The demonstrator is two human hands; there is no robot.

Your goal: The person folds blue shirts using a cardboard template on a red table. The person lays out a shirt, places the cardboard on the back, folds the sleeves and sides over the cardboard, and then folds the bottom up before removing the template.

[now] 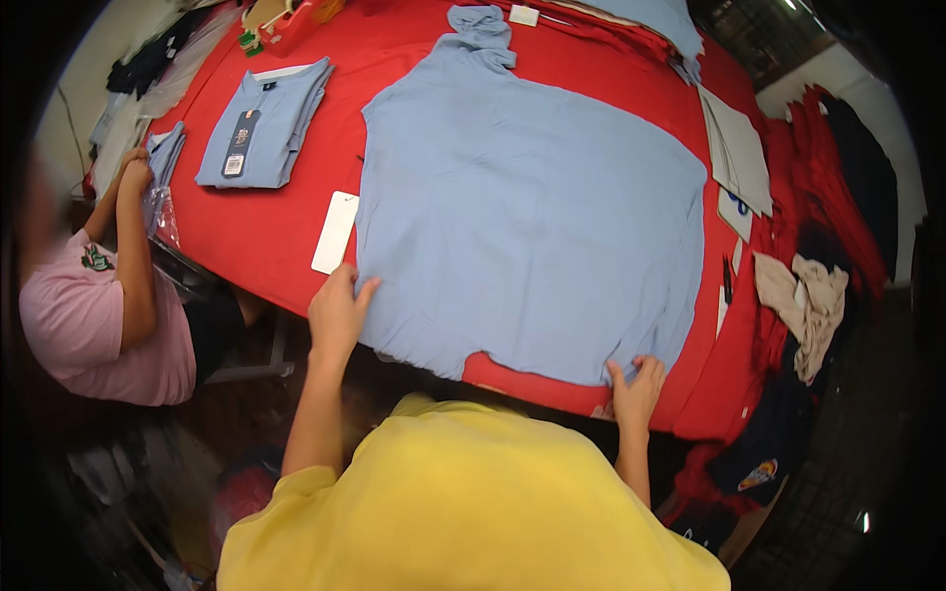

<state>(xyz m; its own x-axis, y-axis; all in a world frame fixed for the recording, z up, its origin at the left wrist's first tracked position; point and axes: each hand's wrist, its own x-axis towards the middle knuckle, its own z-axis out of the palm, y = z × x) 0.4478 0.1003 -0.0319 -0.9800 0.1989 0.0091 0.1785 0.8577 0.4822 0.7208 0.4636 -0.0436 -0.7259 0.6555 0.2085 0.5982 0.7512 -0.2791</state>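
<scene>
A light blue knit or cloth garment [532, 207] lies spread on the red-covered table, its narrow gathered end bunched at the far side. By its near left edge is my left hand [335, 313], thumb and fingers apart, the thumb at the cloth's edge. My right hand [638, 392] rests at the near right corner of the hem, fingers bent and spread from the thumb, touching the creased fabric. A white card [336, 232] lies just beyond my left hand. Farther left sits a folded light blue garment [258, 133] with a dark hang tag [239, 143].
At the left, another person in a pink shirt [108, 315] has hands by a folded blue garment [163, 163]. Grey-white sheets [734, 148], a dark pen [727, 280] and a beige cloth [806, 310] lie rightward. More blue fabric [641, 20] lies at the far edge.
</scene>
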